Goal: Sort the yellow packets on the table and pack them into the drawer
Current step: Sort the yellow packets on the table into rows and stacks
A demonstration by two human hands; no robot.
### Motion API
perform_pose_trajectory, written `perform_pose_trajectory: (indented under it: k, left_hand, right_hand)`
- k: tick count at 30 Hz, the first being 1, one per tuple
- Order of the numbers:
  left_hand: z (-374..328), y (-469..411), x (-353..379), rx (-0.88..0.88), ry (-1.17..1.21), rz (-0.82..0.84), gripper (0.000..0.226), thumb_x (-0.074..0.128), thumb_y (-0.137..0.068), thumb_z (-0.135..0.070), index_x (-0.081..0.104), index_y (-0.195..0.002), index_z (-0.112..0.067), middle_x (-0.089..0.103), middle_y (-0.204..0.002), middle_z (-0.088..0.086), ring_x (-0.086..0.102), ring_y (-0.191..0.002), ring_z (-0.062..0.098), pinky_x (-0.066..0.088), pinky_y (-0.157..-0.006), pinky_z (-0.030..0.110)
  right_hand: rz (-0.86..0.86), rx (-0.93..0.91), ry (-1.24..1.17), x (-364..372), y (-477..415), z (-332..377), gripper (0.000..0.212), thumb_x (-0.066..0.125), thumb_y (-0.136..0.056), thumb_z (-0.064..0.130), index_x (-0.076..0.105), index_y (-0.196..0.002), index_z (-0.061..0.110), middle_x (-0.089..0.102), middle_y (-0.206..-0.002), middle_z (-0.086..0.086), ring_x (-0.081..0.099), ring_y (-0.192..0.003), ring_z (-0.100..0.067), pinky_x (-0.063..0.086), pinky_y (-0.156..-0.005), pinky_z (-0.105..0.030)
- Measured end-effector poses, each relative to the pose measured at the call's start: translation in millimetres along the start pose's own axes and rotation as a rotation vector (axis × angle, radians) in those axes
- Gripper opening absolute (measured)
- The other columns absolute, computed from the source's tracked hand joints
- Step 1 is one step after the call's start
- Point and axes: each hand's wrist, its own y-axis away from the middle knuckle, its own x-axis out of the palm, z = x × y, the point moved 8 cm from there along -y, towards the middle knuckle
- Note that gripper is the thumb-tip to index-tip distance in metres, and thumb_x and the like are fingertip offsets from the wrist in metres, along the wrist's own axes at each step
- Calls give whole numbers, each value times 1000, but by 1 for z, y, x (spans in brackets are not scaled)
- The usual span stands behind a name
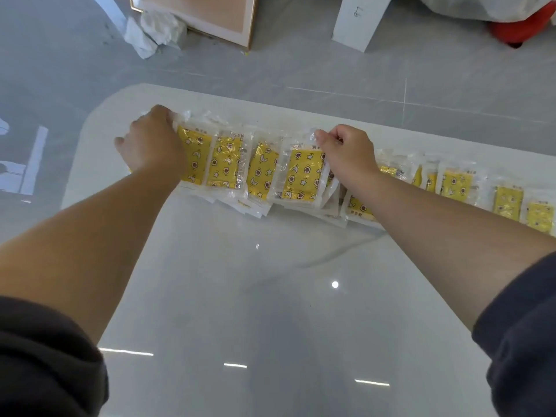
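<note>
On the glossy white table (270, 296) lies a row of clear plastic packets with yellow star-and-moon inserts (225, 164), overlapping like shingles. Its long axis runs from about 10 o'clock to 3 o'clock. The left hand (153, 139) lies palm-down over the row's 10 o'clock end with fingers bent over the far edge. Their tips are hidden, so I cannot tell whether it grips or only presses. Toward 1 o'clock, the right hand (346, 149) pinches the upper corner of the fourth packet (301, 173) between thumb and forefinger. More packets trail toward 3 o'clock, nearer the right hand. No drawer shows. Gathering likely means drawing that packet toward 9 o'clock, onto its neighbours
</note>
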Motion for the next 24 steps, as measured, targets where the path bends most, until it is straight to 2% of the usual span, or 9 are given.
perform_pose_trajectory:
  k: [2,4,8,11,13,17,21,23,24]
  left_hand:
    - [0,-1,3,-23,-13,-5,35,37,-98,-21,45,-132,-17,50,-129,13,46,-117,34,31,-94,46]
    - [-17,8,7,71,57,0,41,42,-96,-26,41,-136,-17,44,-135,10,42,-123,31,30,-98,48]
    - [-85,65,25,553,206,183,54,44,-95,-39,32,-144,-21,35,-149,3,35,-135,23,26,-111,49]
    - [-117,114,57,845,-36,314,74,29,-92,-63,2,-152,-31,1,-161,-2,3,-148,20,6,-117,57]
    - [-126,134,74,958,-185,300,72,22,-92,-66,-6,-151,-36,-9,-161,-1,-7,-148,22,1,-114,61]
    - [-130,141,82,898,-257,258,69,17,-92,-65,-6,-151,-37,-8,-161,2,-6,-148,27,-1,-113,64]
    - [-133,154,69,824,-246,228,71,16,-94,-63,-7,-152,-30,-10,-161,6,-10,-147,29,-2,-113,63]
    - [-137,174,55,813,-167,178,71,22,-95,-60,2,-153,-25,-4,-161,8,-5,-148,28,1,-115,61]
    - [-139,190,48,809,-109,152,69,29,-94,-56,11,-152,-22,6,-161,8,2,-148,28,6,-115,59]
  right_hand:
    - [0,-20,47,1,-1,2,34,49,-98,36,52,-76,9,48,-64,2,44,-59,-12,36,-57,-26]
    - [-2,-46,119,0,-3,4,38,44,-101,36,49,-73,10,45,-62,2,41,-57,-12,34,-55,-27]
    - [49,-77,223,-11,-8,1,43,41,-102,34,41,-65,13,42,-59,-1,39,-56,-15,31,-54,-28]
    - [100,-69,338,-26,-13,-12,46,41,-102,33,35,-60,14,41,-59,-2,42,-58,-20,31,-57,-31]
    - [86,-58,425,-38,-15,-22,47,40,-102,34,34,-59,15,41,-57,-2,40,-56,-21,31,-57,-32]
    - [1,-111,668,-53,-12,-27,44,37,-102,38,41,-64,17,51,-67,-1,47,-66,-25,29,-54,-29]
    - [-82,-234,778,-61,5,-21,25,42,-100,31,63,-99,17,53,-110,-5,50,-105,-25,32,-85,-37]
    - [-149,-319,744,-69,25,-22,22,47,-97,25,63,-108,15,52,-117,-5,48,-112,-25,33,-91,-40]
    - [-173,-375,722,-73,40,-23,20,49,-95,22,63,-108,15,53,-116,-5,49,-111,-25,33,-90,-40]
